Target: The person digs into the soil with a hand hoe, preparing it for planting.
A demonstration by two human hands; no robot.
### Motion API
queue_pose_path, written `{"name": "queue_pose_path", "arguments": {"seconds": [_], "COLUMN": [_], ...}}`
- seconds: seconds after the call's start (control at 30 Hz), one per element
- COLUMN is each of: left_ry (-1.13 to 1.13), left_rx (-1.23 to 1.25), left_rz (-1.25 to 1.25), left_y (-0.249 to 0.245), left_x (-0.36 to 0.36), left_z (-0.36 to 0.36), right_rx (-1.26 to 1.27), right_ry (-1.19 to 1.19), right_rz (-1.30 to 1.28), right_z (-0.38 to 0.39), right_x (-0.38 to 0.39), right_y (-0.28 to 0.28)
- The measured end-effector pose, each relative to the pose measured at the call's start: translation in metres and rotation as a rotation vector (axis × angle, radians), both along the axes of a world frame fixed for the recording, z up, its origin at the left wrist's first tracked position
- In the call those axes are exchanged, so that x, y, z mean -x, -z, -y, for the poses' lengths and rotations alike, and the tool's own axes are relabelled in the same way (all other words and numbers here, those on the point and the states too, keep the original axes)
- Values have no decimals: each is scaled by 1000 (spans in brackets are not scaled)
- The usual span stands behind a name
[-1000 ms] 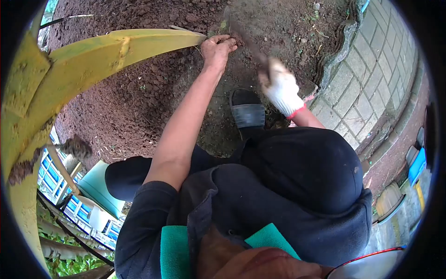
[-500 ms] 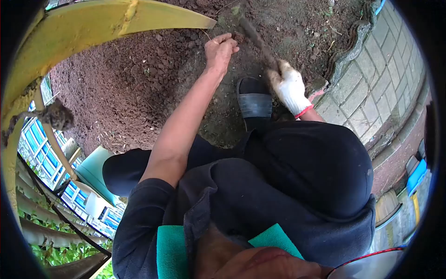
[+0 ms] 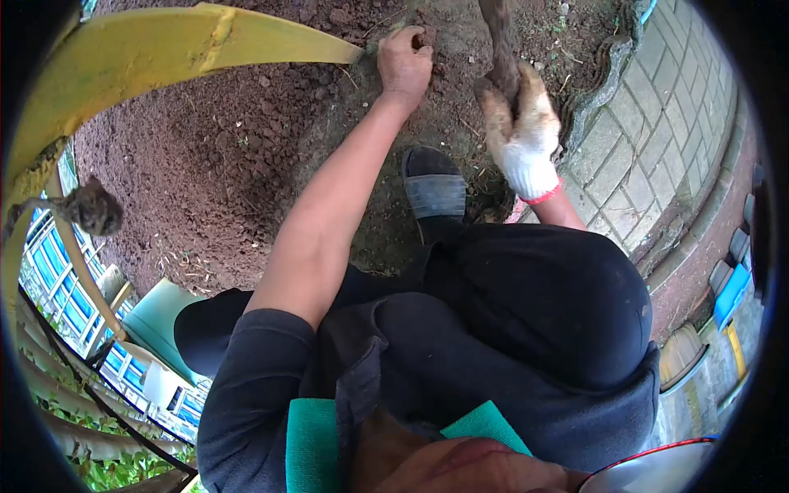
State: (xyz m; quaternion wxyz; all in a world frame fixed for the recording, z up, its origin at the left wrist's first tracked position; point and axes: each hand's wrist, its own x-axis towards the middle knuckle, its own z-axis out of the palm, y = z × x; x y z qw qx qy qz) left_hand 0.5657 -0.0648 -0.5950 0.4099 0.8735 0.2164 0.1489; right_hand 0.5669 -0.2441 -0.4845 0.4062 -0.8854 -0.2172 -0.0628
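Note:
My bare left hand (image 3: 405, 64) is low over the soil at the top, with its fingers curled. A dark brown clod of soil (image 3: 424, 38) shows between its thumb and fingers. My right hand (image 3: 523, 135), in a white work glove with soiled fingers and a red cuff, grips a long, mud-brown stick-like tool (image 3: 500, 37). The tool points up and away, and its far end passes out of view at the top edge. Below and between the hands is my foot in a grey-strapped slide sandal (image 3: 436, 187).
Loose brown soil (image 3: 205, 164) spreads to the left. A curved yellow metal piece (image 3: 164, 37) reaches in from the upper left. A wavy stone edging (image 3: 600, 94) borders grey paving bricks (image 3: 657, 123) on the right. A pale green board (image 3: 160, 320) stands at lower left.
My left hand has moved up and slightly right. My right hand has shifted slightly right, and the tool has swung from slanting left to nearly upright in view.

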Motion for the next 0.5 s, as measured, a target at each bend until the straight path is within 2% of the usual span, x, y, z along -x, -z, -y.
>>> {"name": "queue_pose_path", "arguments": {"seconds": [0.03, 0.07, 0.1, 0.13, 0.17, 0.2, 0.27, 0.3, 0.4, 0.43, 0.47, 0.5], "left_ry": [-17, -33, -98, -113, -128, -141, -95, -78, -90, -125, -158, -185], "left_rx": [22, 43, 306, 241, 177, 111, 79, 65, 105, 135, 163, 191], "left_rz": [-23, -50, -41, -58, -77, -96, -93, -76, -120, -127, -131, -141], "left_y": [-1, 2, 7, 6, 3, 0, 6, 8, 7, 11, 16, 21], "left_x": [1, 2, 3, 4, 8, 9, 15, 12, 9, 8, 6, 7], "left_z": [-2, -4, -4, -2, 0, -1, -4, -6, -9, -9, -8, -8], "right_rx": [6, 153, 368, 581, 555, 628, 423, 235, 144, 448, 637, 629], "right_ry": [9, 6, -70, -151, -159, -109, -50, -74, 20, -42, -176, -178], "right_rz": [-33, -20, -230, -441, -368, -480, -360, -70, -234, -345, -492, -510], "right_z": [-1, -1, 4, 5, 2, -3, -4, -1, 3, 1, 3, 3], "right_x": [3, 4, -2, -6, -5, -11, -7, -4, 9, 3, -3, -2], "right_y": [11, 29, 43, 49, 37, 21, 2, 13, 41, 44, 42, 40]}}
